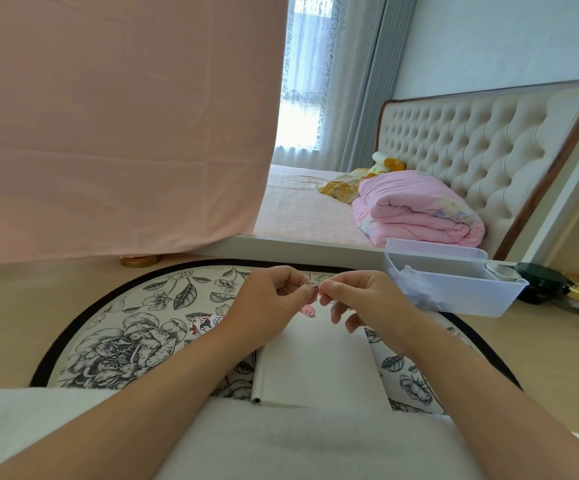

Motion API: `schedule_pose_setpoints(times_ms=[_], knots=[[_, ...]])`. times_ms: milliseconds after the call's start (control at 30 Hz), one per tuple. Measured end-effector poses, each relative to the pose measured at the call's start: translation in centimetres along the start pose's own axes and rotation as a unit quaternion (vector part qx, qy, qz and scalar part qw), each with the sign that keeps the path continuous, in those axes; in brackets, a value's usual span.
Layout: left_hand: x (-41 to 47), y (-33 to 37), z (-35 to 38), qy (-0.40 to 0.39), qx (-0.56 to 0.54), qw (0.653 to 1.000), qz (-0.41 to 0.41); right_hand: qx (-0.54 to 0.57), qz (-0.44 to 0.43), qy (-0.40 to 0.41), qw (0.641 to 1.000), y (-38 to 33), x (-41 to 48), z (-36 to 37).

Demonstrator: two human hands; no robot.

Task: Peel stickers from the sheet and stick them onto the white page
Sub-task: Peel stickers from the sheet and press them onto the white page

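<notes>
A white page (319, 365) of an open book lies on a round floral mat (128, 341), just below my hands. My left hand (267, 299) and my right hand (361, 299) meet above the page's far edge, and both pinch a small red and pink sticker (314, 292) between fingertips. A pink sticker (308, 310) sits on the page near its top. Another cartoon sticker piece (205, 323) lies on the mat left of the page, partly hidden by my left wrist. The rest of the sticker sheet is not clearly visible.
A translucent plastic bin (454, 282) stands at the right on the pale wooden table (11, 306). Dark and gold jars (555, 285) sit beyond it. A pink cloth (118, 126) hangs at the back left, with a gold lid (139, 260) under it. A bed lies behind.
</notes>
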State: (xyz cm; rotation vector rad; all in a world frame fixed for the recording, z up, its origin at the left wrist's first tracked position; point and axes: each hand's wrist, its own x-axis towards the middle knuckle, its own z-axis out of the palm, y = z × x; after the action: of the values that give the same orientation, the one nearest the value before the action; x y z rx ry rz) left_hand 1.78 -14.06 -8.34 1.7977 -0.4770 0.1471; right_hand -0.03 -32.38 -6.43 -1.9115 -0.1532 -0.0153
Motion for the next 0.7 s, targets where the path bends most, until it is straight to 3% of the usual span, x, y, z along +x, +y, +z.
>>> schedule_pose_setpoints(times_ms=[200, 467, 700], knots=[[0.25, -0.3, -0.04, -0.002, -0.005, 1.0, -0.006, -0.018, -0.029, -0.002, 0.999, -0.23, -0.08, 0.21], [-0.08, -0.02, -0.01, -0.013, 0.026, 1.0, 0.006, -0.16, -0.091, 0.044, 0.982, -0.38, 0.07, 0.26], [-0.35, 0.13, 0.23, -0.022, 0.048, 0.998, 0.013, -0.213, -0.091, 0.037, 0.972, -0.82, -0.21, -0.09]])
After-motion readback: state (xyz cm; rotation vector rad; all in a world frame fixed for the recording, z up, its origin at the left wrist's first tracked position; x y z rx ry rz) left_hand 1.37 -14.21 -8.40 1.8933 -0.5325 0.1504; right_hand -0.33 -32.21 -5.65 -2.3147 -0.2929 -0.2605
